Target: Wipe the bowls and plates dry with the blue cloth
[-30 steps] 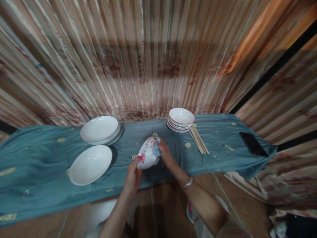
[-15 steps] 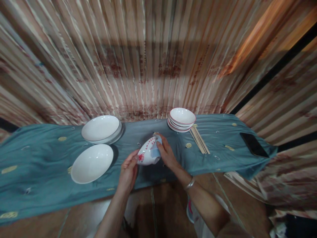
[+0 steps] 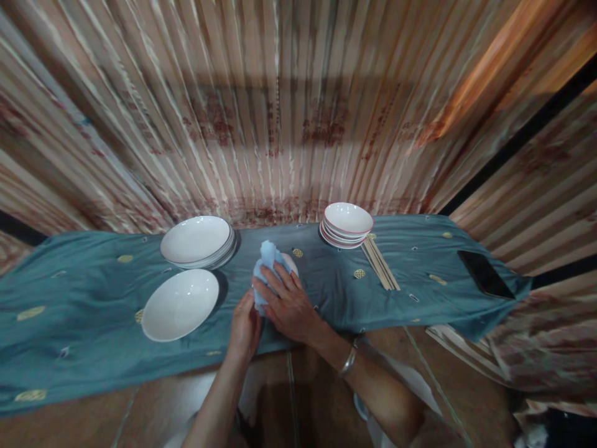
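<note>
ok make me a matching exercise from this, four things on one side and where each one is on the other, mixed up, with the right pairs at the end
Things
1. chopsticks
2. blue cloth
3. single wide white bowl
4. black phone

Places
a. under the fingers of the right hand
b. furthest right of the four
c. beside the stack of small red-rimmed bowls
d. on the near side of the stack of large white dishes

Right pairs: 1-c, 2-a, 3-d, 4-b
</note>
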### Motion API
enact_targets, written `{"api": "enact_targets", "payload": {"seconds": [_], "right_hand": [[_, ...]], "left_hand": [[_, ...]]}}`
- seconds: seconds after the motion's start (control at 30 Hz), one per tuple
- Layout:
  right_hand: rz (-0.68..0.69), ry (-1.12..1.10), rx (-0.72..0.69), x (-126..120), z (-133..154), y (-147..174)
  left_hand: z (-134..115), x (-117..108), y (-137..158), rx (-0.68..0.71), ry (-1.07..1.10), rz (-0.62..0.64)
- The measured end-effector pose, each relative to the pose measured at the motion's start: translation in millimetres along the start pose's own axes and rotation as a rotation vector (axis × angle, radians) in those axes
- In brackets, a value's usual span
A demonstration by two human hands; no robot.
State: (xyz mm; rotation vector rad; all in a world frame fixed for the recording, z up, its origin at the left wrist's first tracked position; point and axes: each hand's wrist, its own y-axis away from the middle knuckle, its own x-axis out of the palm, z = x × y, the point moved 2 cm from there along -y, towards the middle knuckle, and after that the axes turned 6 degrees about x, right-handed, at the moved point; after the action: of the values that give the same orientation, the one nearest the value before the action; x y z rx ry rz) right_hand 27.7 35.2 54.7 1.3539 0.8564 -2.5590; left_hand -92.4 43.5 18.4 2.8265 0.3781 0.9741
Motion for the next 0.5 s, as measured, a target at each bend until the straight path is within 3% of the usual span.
{"api": "enact_targets", "payload": {"seconds": [0.2, 0.5], "right_hand": [[-0.076, -0.084, 0.114, -4, -18, -5], [-0.138, -0.530, 0.321, 0, -52, -4]], "left_hand": [[1, 6, 0, 0.009, 0.013, 0.033], [0, 10, 0, 0.025, 0.043, 0.007]]}}
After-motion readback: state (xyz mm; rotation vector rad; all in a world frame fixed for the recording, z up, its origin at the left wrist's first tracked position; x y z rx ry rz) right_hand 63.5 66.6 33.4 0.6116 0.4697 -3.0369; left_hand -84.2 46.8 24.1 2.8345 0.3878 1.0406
